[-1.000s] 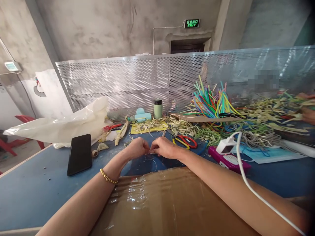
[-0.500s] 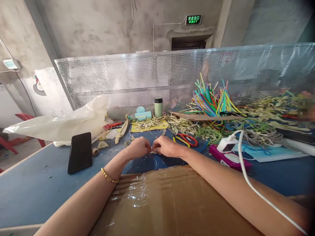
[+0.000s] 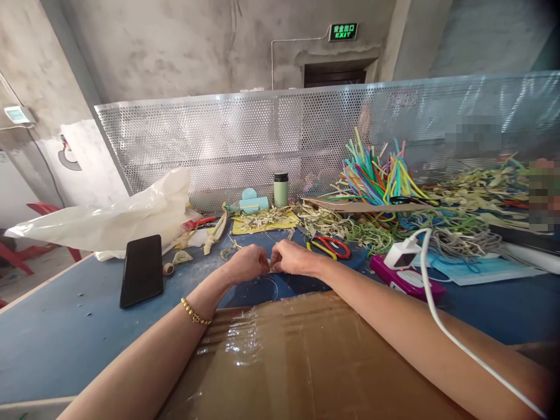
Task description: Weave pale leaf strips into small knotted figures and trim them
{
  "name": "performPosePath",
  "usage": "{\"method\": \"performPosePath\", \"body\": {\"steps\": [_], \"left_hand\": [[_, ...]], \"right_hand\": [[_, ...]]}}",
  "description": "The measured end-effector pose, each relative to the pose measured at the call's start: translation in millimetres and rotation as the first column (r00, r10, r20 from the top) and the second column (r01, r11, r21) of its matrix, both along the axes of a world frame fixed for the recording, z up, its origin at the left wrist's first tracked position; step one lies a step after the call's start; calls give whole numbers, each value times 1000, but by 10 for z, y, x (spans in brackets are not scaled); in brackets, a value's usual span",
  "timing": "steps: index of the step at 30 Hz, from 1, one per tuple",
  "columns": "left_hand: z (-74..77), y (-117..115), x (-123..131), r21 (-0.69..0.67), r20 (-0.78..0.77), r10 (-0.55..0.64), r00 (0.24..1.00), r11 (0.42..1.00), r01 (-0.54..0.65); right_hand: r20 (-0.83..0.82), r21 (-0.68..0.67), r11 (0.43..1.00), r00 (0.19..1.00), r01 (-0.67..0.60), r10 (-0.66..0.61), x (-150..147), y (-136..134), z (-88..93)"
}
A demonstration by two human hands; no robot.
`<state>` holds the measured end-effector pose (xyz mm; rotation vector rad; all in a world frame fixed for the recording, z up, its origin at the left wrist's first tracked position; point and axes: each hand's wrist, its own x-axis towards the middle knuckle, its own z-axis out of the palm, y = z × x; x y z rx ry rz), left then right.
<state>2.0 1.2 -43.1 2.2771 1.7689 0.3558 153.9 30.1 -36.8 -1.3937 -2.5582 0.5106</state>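
Blue tabletop (image 3: 52, 344) runs beneath everything, and at its near edge a taped sheet of cardboard (image 3: 306, 356) lies under and between the forearms. Just beyond the cardboard, the left hand (image 3: 245, 262) and right hand (image 3: 294, 258) face each other, curled, with their fingertips almost meeting. Both sets of fingers are drawn narrow, pinching a small pale piece (image 3: 270, 267). It sits in the slim gap between the two hands, at the very tips, mostly covered by them; its exact shape is too small to tell. A fine looped thread (image 3: 276, 286) lies on the blue just on the near side of the fingertips.

Well to the left of the hands lies a black phone (image 3: 141, 271); to the right, a white charger (image 3: 401, 255) is plugged into a purple power block (image 3: 402, 281). Slightly farther back, scissors (image 3: 349, 251) with red and yellow handles rest near the right hand. Behind them, dried strips (image 3: 266, 220) lie scattered over a yellow sheet (image 3: 249, 230), with a green bottle (image 3: 281, 193) upright behind it and a bundle of colourful stems (image 3: 376, 181) to the right. A perforated metal panel (image 3: 210, 146) stands across the back, before a bare concrete wall (image 3: 175, 46) with a lit exit sign (image 3: 343, 32).
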Motion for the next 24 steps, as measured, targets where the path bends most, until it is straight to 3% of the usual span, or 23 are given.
{"method": "performPosePath", "body": {"steps": [4,8,13,20,24], "left_hand": [[-10,14,-3,-15,-14,16,1000,1000,-16],[-48,30,-16,63,-8,-9,1000,998,9],[-113,44,-29,138,-59,-70,996,987,78],[-64,-9,-31,116,-78,-79,994,989,88],[-46,-7,-37,89,-68,-75,995,993,81]], "right_hand": [[31,19,1000,999,12,-12,-10,-3,1],[72,133,988,995,-84,75,25,-29,-48],[229,365,895,957,-256,180,61,-183,-67],[271,301,930,954,-212,130,55,-245,-4],[254,317,915,952,-248,170,65,-211,-20]]}}
